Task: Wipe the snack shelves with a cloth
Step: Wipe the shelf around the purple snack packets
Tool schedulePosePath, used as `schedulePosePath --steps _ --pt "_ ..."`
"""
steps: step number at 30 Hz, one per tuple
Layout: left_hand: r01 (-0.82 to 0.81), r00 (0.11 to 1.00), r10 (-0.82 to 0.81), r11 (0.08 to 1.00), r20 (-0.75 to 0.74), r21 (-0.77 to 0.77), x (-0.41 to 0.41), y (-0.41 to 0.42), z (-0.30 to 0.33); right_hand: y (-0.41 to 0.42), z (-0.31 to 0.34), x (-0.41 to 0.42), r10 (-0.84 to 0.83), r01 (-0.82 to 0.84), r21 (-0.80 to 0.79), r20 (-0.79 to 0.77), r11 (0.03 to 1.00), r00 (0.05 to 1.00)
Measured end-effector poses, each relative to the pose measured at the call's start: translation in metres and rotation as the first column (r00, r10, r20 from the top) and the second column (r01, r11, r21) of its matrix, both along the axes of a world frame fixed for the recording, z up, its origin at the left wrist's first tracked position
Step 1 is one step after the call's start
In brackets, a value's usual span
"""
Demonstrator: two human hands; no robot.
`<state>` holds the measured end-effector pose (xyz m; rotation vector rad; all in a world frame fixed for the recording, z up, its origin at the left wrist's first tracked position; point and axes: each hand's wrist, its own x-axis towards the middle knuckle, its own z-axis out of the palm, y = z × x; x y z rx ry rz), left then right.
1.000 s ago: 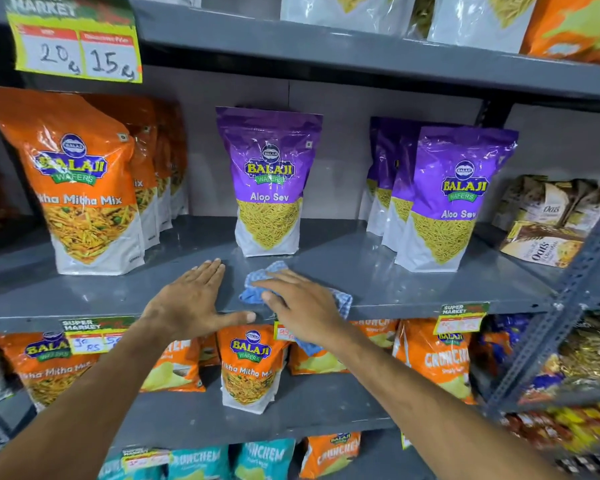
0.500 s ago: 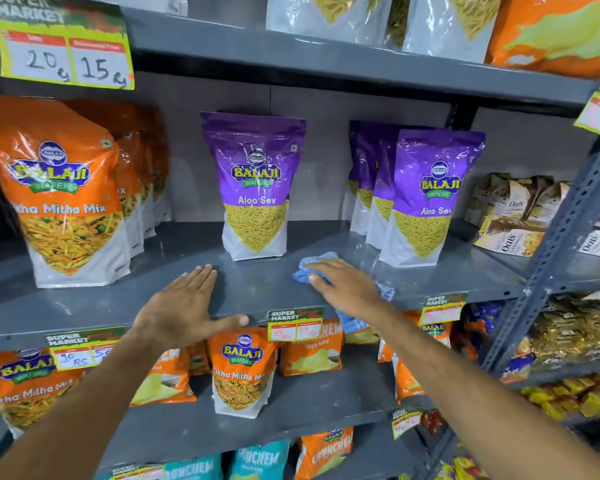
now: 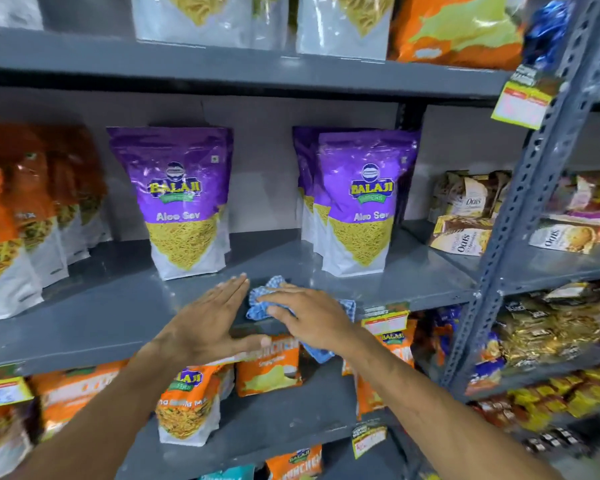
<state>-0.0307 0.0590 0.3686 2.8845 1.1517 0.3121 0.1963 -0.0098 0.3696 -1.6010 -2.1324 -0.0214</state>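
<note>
Flat and uncurled, the right grip [image 3: 312,323] presses the blue checked cloth [image 3: 260,303] on the shelf [image 3: 101,313] front, right of the lone Aloo Sev bag [image 3: 184,202]; the left grip [image 3: 208,317], flat and holding nothing, has slid rightward to just beside the cloth; wiping likely proceeds rightward.

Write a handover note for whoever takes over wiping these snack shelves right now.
Left hand: flat on the middle shelf, fingers straight, holding nothing.
Right hand: fingers straight, pressing the blue checked cloth onto the shelf's front; part of it hangs over the edge.
Position: the cloth lies in front of the gap between the single purple bag and the row of purple bags.
Done: wiping is on this shelf; how much is clean cannot be told.
Left: probably the rest of this shelf around the bags, then the other shelves.
</note>
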Motion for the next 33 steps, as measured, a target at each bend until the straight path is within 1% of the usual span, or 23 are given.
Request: schedulePosePath --steps 3,7,8,9,10,11,12,13,14,16,19,20,21,23,25,27,30,33 --pt "-0.008 1.0 0.008 1.0 -0.017 -0.027 0.056 0.0 0.001 -0.01 -0.006 0.052 -0.014 0.014 0.01 -0.025 1.0 1.0" --pt "-0.081 0.997 0.081 0.993 0.004 -0.083 0.107 0.0 -0.002 -0.033 -0.009 0.115 0.015 -0.014 0.015 -0.045 1.0 0.999" --pt "-0.104 0.995 0.104 0.99 -0.004 -0.097 0.115 0.001 -0.003 -0.039 -0.008 0.132 0.02 -0.019 0.01 -0.097 1.0 0.995" --pt "-0.123 0.992 0.122 0.987 -0.014 -0.104 0.122 0.002 -0.005 -0.046 -0.006 0.149 0.004 -0.002 0.014 -0.192 1.0 0.981" --pt "-0.141 0.99 0.139 0.985 -0.028 -0.101 0.126 0.003 -0.007 -0.05 -0.004 0.167 -0.031 0.047 0.044 -0.304 0.998 0.952" --pt "-0.157 0.987 0.154 0.984 -0.039 -0.089 0.129 0.004 -0.009 -0.052 0.0 0.186 -0.077 0.134 0.112 -0.408 0.985 0.91" --pt "-0.173 0.984 0.17 0.982 -0.045 -0.074 0.131 0.003 -0.011 -0.048 0.004 0.205 -0.126 0.247 0.195 -0.486 0.949 0.865" --pt "-0.185 0.982 0.182 0.981 -0.052 -0.063 0.132 0.002 -0.012 -0.04 0.009 0.224 -0.177 0.356 0.241 -0.545 0.903 0.819" --pt "-0.194 0.98 0.19 0.979 -0.061 -0.059 0.132 0.0 -0.012 -0.027 0.015 0.241 -0.243 0.451 0.23 -0.594 0.862 0.767" --pt "-0.199 0.978 0.193 0.978 -0.079 -0.067 0.132 -0.003 -0.01 0.011 0.027 0.268 -0.401 0.583 0.096 -0.637 0.806 0.659" --pt "-0.202 0.977 0.196 0.977 -0.089 -0.063 0.132 -0.005 -0.007 0.08 0.042 0.296 -0.537 0.657 -0.084 -0.657 0.749 0.529" --pt "-0.206 0.975 0.2 0.977 -0.094 -0.058 0.132 -0.005 -0.007 0.1 0.046 0.303 -0.571 0.663 -0.127 -0.641 0.738 0.513" --pt "-0.209 0.974 0.203 0.976 -0.097 -0.056 0.132 -0.004 -0.007 0.119 0.046 0.31 -0.599 0.657 -0.154 -0.597 0.738 0.534" --pt "-0.216 0.973 0.209 0.975 -0.103 -0.062 0.131 -0.004 -0.007 0.15 0.041 0.321 -0.609 0.584 -0.201 -0.414 0.786 0.677" --pt "-0.22 0.973 0.214 0.973 -0.092 -0.074 0.131 -0.004 -0.007 0.173 0.033 0.328 -0.531 0.5 -0.185 -0.208 0.846 0.822" --pt "-0.22 0.974 0.215 0.973 -0.074 -0.068 0.131 -0.003 -0.008 0.192 0.026 0.337 -0.416 0.395 -0.174 -0.105 0.902 0.903" --pt "-0.215 0.975 0.21 0.975 -0.076 -0.062 0.131 -0.001 -0.01 0.205 0.026 0.341 -0.331 0.322 -0.175 -0.026 0.93 0.943" --pt "-0.218 0.974 0.211 0.973 -0.083 -0.08 0.13 -0.002 -0.01 0.2 0.03 0.336 -0.298 0.283 -0.204 -0.044 0.937 0.954"
